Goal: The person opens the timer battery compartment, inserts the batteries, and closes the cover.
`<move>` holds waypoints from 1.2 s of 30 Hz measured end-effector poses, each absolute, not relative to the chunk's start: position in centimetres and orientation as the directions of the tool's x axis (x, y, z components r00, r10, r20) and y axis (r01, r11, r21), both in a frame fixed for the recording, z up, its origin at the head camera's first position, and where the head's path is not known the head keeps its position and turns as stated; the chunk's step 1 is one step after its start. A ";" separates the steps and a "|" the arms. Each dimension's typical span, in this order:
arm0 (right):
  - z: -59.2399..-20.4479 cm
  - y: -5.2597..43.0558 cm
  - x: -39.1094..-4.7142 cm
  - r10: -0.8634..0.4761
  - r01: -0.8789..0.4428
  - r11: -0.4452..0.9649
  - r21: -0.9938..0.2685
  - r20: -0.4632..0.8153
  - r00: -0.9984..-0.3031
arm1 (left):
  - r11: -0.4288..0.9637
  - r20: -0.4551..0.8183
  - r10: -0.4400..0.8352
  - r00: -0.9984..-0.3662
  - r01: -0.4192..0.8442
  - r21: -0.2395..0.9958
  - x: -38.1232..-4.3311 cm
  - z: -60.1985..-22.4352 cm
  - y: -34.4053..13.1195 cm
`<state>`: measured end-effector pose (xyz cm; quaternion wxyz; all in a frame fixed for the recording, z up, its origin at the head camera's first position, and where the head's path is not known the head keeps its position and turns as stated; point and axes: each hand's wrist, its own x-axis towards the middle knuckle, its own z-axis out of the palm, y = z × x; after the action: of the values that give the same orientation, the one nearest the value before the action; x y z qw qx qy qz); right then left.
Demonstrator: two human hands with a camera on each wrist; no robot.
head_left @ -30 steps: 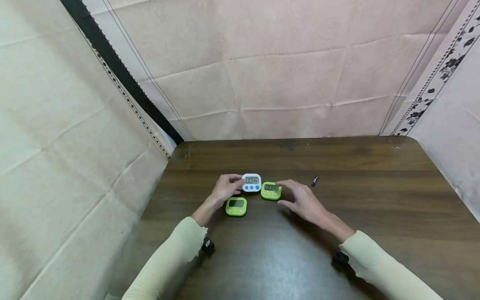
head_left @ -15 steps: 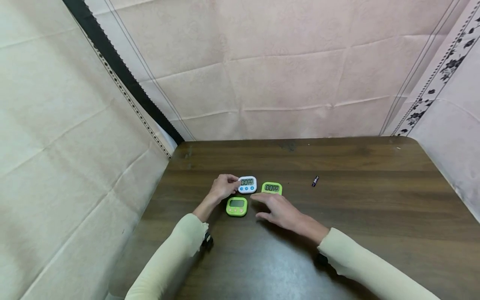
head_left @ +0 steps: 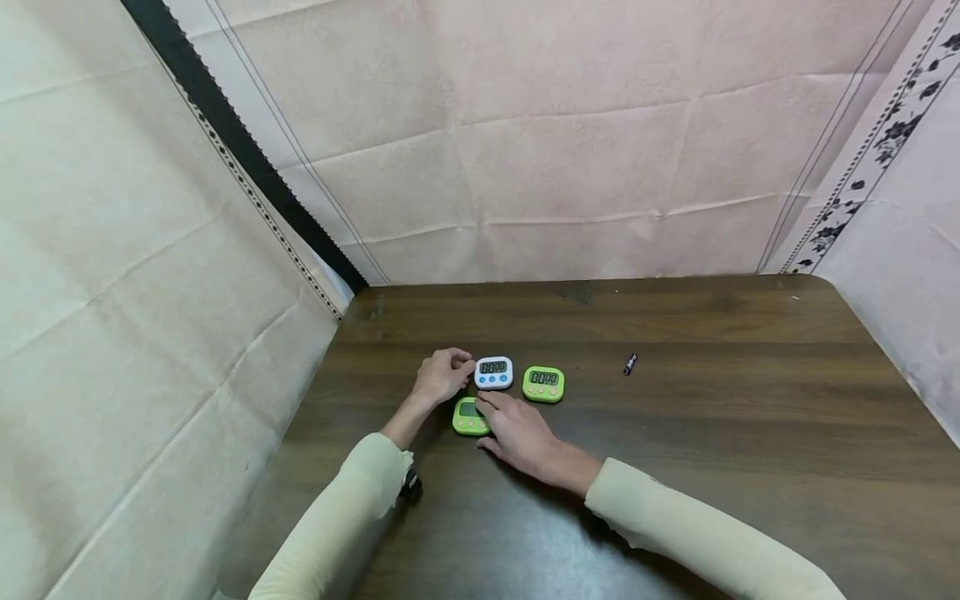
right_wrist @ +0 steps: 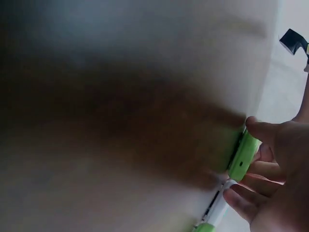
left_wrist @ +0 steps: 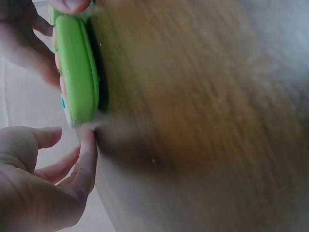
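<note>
Three small digital timers lie on the brown wooden table (head_left: 720, 400). My left hand (head_left: 442, 375) is at the left edge of the white timer (head_left: 493, 372) with blue buttons; in the left wrist view its thumb and fingers stand apart. Over the right side of the nearer green timer (head_left: 462, 422) reaches my right hand (head_left: 521, 433). Its fingers lie at the far corner and its thumb (right_wrist: 258, 128) at the near edge, straddling the timer and hiding part of it. Another green timer (head_left: 543, 384), showing zeros, sits right of the white one.
A small dark cylinder (head_left: 631, 364) with a light band, battery-like, lies to the right of the timers. Pale cloth (head_left: 562, 167) hangs behind the table's far edge, and more cloth (head_left: 150, 375) covers the left side.
My left hand has drawn the white timer leftward, away from the right green one, and loosened its hold. The right hand has left that green timer and moved left to the nearer one.
</note>
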<state>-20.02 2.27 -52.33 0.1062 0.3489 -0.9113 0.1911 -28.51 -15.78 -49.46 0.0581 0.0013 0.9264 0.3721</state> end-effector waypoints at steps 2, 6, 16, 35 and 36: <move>-52.3 2.0 -20.1 -0.578 -0.660 0.696 -0.282 0.325 -0.749 | 0.740 -0.085 0.036 -0.996 -0.030 0.672 -28.4 -49.4 -16.1; -52.0 2.1 -20.3 -0.547 -0.633 0.689 -0.353 0.319 -0.774 | 0.757 -0.049 0.045 -0.998 0.002 0.653 -28.2 -49.2 -16.5; -50.6 4.5 -21.2 -0.307 -0.337 0.510 -0.792 0.198 -0.931 | 0.697 0.059 0.121 -0.991 0.127 0.706 -27.6 -48.8 -16.5; -47.4 10.6 -20.4 -0.126 0.120 -0.226 -0.967 -0.093 -0.988 | -0.088 0.039 0.318 -0.947 0.011 0.996 -23.1 -46.8 -9.2; -47.3 10.8 -20.3 -0.103 0.099 -0.184 -0.978 -0.081 -0.991 | -0.092 0.036 0.314 -0.949 0.008 0.996 -23.0 -46.8 -9.0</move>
<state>-20.25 10.79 -47.33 -0.0658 0.0017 -0.6353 0.7694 -23.02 -9.04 -46.78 0.1049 0.1206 0.6657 0.7289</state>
